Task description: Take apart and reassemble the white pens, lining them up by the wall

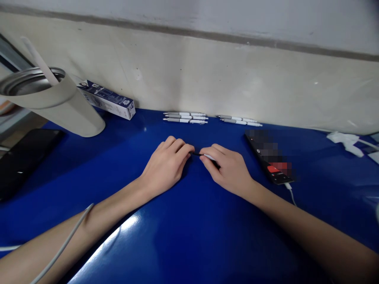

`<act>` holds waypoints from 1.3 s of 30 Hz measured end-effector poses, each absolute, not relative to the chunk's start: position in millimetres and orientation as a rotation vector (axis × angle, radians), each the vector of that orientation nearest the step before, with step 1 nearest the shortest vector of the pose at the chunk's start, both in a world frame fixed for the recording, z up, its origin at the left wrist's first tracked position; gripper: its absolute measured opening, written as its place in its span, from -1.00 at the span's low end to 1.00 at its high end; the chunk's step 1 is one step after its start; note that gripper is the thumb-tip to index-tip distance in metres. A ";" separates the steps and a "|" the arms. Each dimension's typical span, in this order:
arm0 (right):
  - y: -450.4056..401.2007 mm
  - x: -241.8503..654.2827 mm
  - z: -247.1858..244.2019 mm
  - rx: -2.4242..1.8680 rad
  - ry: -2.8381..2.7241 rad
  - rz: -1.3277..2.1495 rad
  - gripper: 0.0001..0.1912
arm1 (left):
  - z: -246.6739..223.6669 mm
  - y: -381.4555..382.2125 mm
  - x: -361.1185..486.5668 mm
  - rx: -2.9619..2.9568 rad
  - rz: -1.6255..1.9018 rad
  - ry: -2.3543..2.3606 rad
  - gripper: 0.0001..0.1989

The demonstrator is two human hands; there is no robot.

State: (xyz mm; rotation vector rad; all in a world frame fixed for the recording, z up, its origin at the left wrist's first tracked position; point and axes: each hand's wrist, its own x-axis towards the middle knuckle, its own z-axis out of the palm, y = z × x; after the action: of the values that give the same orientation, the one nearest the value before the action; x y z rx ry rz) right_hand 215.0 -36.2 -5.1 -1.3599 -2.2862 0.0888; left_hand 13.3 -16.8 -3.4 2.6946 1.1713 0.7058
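My left hand (166, 163) is closed at the left end of a pen (209, 157), its fingertips pinching the dark part. From the other side, my right hand (229, 167) has thumb and fingers closed on the pen's white part. A short dark stretch shows between the two hands; the rest is hidden by fingers. Beyond my hands, three white pens with grey grips (186, 117) lie side by side near the wall. Two similar pens (239, 120) lie to their right.
A beige tumbler (66, 108) with a straw and a blue-and-white box (108, 98) stand at the back left. A black phone (26, 157) lies at left, another phone (263, 157) on a cable at right. A white cable (63, 246) crosses my left forearm. The wall (183, 75) bounds the blue table (189, 228).
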 end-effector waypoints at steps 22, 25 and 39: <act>-35.5 215.7 -4.1 -1.470 -2.250 0.076 -0.77 | -2.5 -15.3 12.3 2.540 0.849 1.419 -0.86; -35.8 215.9 -3.7 -1.444 -2.285 0.067 -0.76 | -1.8 -14.4 11.2 2.570 0.790 1.316 -0.86; -35.1 217.3 -6.4 -1.448 -2.274 0.038 -0.73 | -5.3 -13.3 9.7 2.449 0.818 1.382 -0.85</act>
State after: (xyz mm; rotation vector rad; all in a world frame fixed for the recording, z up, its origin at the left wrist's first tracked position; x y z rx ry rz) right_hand 217.3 -35.1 -6.4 -1.4483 -2.2736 0.0379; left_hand 9.7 -13.3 -5.3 2.4495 1.3817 0.8175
